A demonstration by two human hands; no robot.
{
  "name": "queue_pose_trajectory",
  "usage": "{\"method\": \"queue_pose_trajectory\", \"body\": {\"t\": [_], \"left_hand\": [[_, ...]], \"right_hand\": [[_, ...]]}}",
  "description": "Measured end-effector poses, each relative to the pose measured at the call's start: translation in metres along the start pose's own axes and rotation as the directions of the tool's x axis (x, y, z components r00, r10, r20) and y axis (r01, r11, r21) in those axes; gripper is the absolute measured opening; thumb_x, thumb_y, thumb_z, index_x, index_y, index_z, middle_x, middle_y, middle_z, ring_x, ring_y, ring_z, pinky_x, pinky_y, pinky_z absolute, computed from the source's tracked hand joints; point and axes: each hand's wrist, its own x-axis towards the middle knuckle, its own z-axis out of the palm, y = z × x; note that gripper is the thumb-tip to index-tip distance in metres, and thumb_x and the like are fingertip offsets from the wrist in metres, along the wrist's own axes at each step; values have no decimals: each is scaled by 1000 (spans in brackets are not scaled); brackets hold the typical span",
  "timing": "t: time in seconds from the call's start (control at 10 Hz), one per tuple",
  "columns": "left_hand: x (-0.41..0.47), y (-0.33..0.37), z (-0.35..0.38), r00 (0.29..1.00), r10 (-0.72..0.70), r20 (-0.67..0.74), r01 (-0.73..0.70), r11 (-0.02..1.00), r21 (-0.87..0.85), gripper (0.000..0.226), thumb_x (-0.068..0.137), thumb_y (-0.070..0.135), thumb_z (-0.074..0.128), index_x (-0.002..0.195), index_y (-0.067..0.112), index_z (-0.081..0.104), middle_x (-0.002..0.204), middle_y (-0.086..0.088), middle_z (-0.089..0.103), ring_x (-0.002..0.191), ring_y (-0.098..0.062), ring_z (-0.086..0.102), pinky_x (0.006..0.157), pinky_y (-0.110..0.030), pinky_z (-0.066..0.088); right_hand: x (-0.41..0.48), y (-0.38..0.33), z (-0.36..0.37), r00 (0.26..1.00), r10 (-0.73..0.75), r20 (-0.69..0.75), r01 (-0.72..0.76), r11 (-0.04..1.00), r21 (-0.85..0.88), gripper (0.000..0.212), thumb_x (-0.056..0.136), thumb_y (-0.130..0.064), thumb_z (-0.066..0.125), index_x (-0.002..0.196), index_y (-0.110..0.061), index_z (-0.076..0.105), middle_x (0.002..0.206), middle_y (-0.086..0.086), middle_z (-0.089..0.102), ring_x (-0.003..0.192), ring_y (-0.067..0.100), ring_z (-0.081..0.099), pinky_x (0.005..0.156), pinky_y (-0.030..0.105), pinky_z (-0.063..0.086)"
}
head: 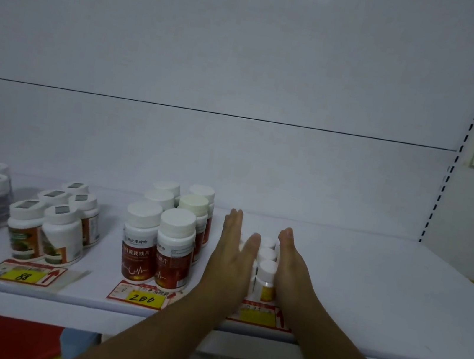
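Plainly, the left hand point(232, 259) at nine o'clock and right hand point(293, 269) at three flank the small yellow-labelled bottles point(266, 277), fingers straight, grasping nothing, on the shelf point(382, 295).

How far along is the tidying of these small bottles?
Done: the small bottles stand upright, lined up behind their price tag. In hand: the left hand and right hand, fingers straight, flank them. Left: probably only drawing both away.
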Motion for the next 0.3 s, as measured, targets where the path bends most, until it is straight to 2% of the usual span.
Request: {"method": "queue_pose_trajectory", "body": {"t": [0.1,0.2,0.3], "left_hand": [[-17,12,1,971,232,61,-235,971,39,54,100,34,31,145,37,3,146,29,-7,136,10,-4,114,-14,3],[-22,40,-26,885,419,204,-446,887,116,55,99,37,31,146,37,2,138,37,-11,126,24,-12,97,7,-6],[1,69,-81,806,507,307,-586,755,292,59,96,45,32,149,36,7,142,34,-7,129,20,-11,94,8,-7]], "right_hand": [[-10,-2,-3,996,-89,-23,88,995,-40,68,87,-62,25,144,-26,33,150,-1,39,133,21,44,109,44,38],[-19,-6,-2,968,-232,-95,216,964,-156,40,99,-41,36,137,-29,42,138,-3,53,123,17,54,91,28,49],[-46,-42,-3,893,-415,-172,365,894,-261,58,89,-55,30,141,-29,37,147,-16,33,139,4,27,113,22,23]]}}
